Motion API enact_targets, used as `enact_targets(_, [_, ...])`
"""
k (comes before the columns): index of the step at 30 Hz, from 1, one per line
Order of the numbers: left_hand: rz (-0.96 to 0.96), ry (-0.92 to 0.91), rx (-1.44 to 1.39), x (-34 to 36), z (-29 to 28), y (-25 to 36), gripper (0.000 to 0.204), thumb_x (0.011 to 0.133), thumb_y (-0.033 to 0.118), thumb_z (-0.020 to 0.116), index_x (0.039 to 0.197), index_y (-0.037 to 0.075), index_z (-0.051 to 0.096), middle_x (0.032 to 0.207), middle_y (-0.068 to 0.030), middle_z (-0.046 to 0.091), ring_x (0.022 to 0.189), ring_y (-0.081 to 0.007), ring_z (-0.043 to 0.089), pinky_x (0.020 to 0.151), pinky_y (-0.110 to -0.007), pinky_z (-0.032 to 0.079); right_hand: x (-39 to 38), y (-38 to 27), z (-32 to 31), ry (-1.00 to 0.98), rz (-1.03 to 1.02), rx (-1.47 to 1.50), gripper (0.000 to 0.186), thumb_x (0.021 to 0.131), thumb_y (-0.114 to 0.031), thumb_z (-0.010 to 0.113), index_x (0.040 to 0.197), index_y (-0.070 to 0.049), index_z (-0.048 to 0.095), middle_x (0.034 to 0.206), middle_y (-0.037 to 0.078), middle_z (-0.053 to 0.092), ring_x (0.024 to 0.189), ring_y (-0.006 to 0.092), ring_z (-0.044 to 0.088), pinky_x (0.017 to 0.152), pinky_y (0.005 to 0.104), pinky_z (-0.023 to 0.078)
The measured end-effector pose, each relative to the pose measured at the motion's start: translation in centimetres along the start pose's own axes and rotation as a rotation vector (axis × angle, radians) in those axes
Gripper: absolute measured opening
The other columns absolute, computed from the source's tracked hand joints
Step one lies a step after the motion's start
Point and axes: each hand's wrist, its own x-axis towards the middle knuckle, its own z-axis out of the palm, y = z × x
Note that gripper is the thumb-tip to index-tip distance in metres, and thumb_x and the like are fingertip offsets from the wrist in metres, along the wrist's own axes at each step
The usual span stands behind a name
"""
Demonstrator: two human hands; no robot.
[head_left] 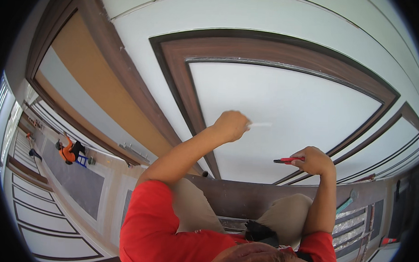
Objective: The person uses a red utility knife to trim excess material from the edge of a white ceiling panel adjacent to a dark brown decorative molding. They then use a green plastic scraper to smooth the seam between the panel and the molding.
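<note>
1. Close to the clock's centre, the left hand is curled nearly into a fist, its fingertips pinching a thin, pale strip that points toward 3 o'clock; motion blurs it, and I cannot tell its material or whether it touches the surface behind.
2. Toward 4 o'clock from that fist, the right hand is closed, fingers wrapped around a slim red tool whose dark, narrow tip points to 9 o'clock.
3. Behind both hands spreads a smooth, matte white panel, its outline bent by the lens.
4. Around it runs a brown frame with streaky, wood-like grain and black edging, its upper run arching through 12 o'clock.
5. At 10 o'clock, a brown-framed door carries flat tan and grey bands.
6. Near 9 o'clock, farther off, a person in an orange top is beside a small blue stool.
7. At 6 o'clock are the wearer's red shirt and beige trousers, both of soft cloth.
</note>
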Motion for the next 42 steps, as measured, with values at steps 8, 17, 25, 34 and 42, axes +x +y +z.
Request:
enact_targets(8, [0.107,-0.605,0.119,-4.8,15.4,-5.5,0.023,0.081,0.026,0.078,0.098,0.011,0.08,0.093,-0.0153,0.076,0.094,-0.0342,0.072,0.079,-0.047,0.057,1.0,-2.0,0.4,0.099,-0.012,0.04,0.026,0.089,-0.024,0.072,0.108,-0.008,0.079,0.084,0.021,0.072,0.077,0.0365,0.066,0.076,0.0432,0.053])
enact_targets(17, [0.21,-0.898,-0.141,-5.7,16.8,-3.1,0.02,0.082,0.023,0.078,0.091,0.005,0.078,0.08,-0.0124,0.073,0.075,-0.0286,0.069,0.071,-0.045,0.054,1.9,-3.7,1.1,0.067,-0.002,0.099,0.027,0.09,-0.024,0.072,0.11,-0.006,0.078,0.074,0.017,0.068,0.069,0.0278,0.062,0.073,0.0385,0.052])
enact_targets(25, [0.27,-0.655,-0.063,-5.9,18.0,-1.3,0.02,0.087,0.022,0.073,0.087,0.002,0.076,0.083,-0.0146,0.074,0.083,-0.0338,0.072,0.075,-0.047,0.057,2.0,-4.4,0.9,0.089,-0.02,0.077,0.026,0.091,-0.023,0.07,0.11,-0.006,0.078,0.072,0.017,0.066,0.066,0.0288,0.058,0.071,0.0384,0.05])
enact_targets(34, [0.248,-0.596,-0.041,-5.7,15.2,-1.3,0.018,0.081,0.019,0.076,0.087,0.003,0.078,0.086,-0.0172,0.074,0.086,-0.0372,0.072,0.075,-0.048,0.057,1.4,-4.4,0.2,0.17,-0.049,0.084,0.024,0.09,-0.02,0.071,0.108,-0.005,0.077,0.083,0.021,0.071,0.074,0.0368,0.065,0.076,0.0409,0.053])
enact_targets(42, [0.022,-0.588,-0.086,-6.6,10.0,-3.4,0.027,0.081,0.028,0.081,0.087,0.002,0.079,0.092,-0.0173,0.076,0.089,-0.0362,0.073,0.079,-0.047,0.058,0.5,-4.9,0.1,0.25,-0.091,0.1,0.024,0.089,-0.015,0.073,0.108,-0.002,0.076,0.079,0.022,0.068,0.066,0.0358,0.059,0.068,0.04,0.049])
